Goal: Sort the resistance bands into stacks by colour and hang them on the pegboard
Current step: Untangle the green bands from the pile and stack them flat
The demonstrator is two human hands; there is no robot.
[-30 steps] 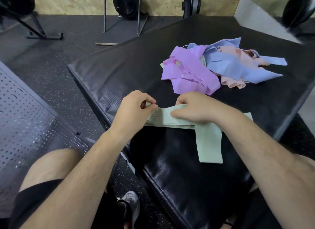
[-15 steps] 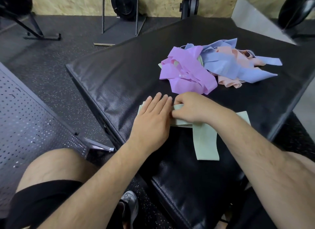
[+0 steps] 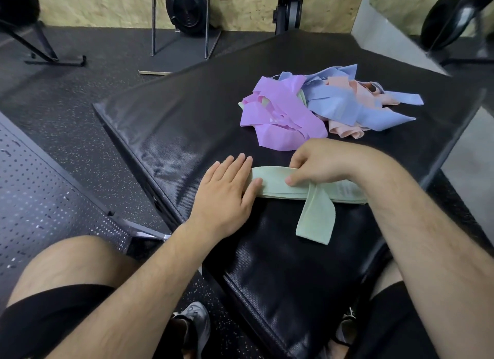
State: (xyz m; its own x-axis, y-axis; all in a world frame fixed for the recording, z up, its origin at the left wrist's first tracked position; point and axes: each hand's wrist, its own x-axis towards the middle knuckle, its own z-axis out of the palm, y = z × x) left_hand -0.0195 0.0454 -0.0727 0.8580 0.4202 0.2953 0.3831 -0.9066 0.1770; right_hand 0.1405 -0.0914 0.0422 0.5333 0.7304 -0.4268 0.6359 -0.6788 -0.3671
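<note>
A stack of pale green resistance bands (image 3: 278, 187) lies flat on the black padded mat (image 3: 187, 134) in front of me, with one green band (image 3: 316, 219) hanging off it toward me. My left hand (image 3: 227, 193) lies flat with straight fingers, its thumb and fingertips touching the stack's left end. My right hand (image 3: 318, 166) pinches the green stack between thumb and curled fingers. Behind lies a tangled heap of purple bands (image 3: 278, 115), blue bands (image 3: 344, 104) and pink bands (image 3: 347, 127).
A dark perforated pegboard (image 3: 40, 198) lies at my left beside the mat. Gym stands (image 3: 179, 51) and black equipment stand on the speckled rubber floor beyond. My knees and shoes are below the mat's near edge.
My left hand let go of the green stack's end, flattened and slid left. My right hand moved right along the stack, uncovering more of it.
</note>
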